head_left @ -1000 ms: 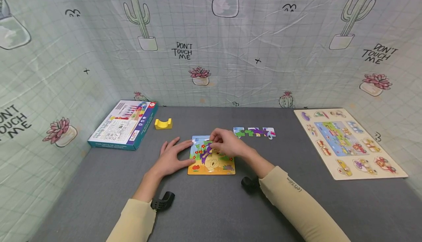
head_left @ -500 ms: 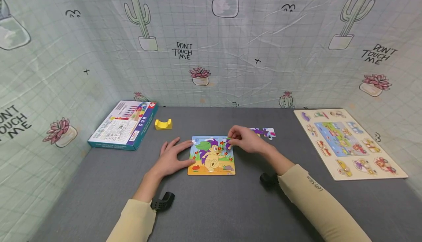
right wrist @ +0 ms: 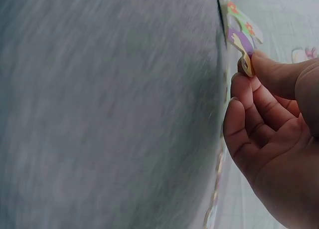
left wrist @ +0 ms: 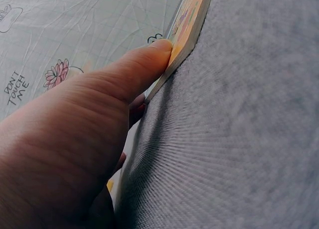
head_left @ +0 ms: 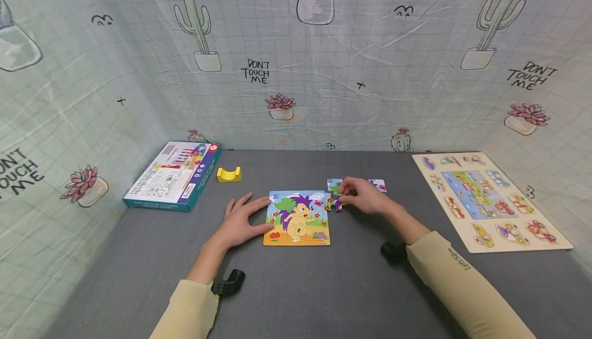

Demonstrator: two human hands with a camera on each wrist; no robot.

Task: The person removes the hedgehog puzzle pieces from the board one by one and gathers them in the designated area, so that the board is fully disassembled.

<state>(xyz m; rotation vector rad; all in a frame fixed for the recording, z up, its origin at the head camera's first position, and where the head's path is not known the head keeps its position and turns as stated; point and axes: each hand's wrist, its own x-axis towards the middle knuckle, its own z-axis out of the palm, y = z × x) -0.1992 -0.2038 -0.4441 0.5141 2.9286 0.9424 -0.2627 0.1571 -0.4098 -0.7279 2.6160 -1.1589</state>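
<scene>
A square jigsaw puzzle board [head_left: 298,218] with a purple hedgehog picture lies on the table in the head view. At its left edge, my left hand [head_left: 240,221] rests with spread fingers. The left wrist view shows my left thumb [left wrist: 144,64] touching the board's corner [left wrist: 185,45]. Just off the board's right side, my right hand [head_left: 365,195] pinches joined jigsaw puzzle pieces [head_left: 329,203] between thumb and fingers. In the right wrist view those puzzle pieces [right wrist: 241,37] show purple, green and red flowers. Other puzzle pieces [head_left: 333,182] lie behind my right hand, partly hidden by it.
A teal-sided box [head_left: 173,174] lies at the back left, with a yellow block [head_left: 229,174] having a curved notch to its right. On the right lies a large wooden puzzle board [head_left: 490,200]. A patterned cloth [head_left: 324,97] hangs behind the table.
My right hand has moved right from above the board to beyond its right edge, carrying the joined puzzle pieces, which uncovers the hedgehog picture. My left hand has stayed in place.
</scene>
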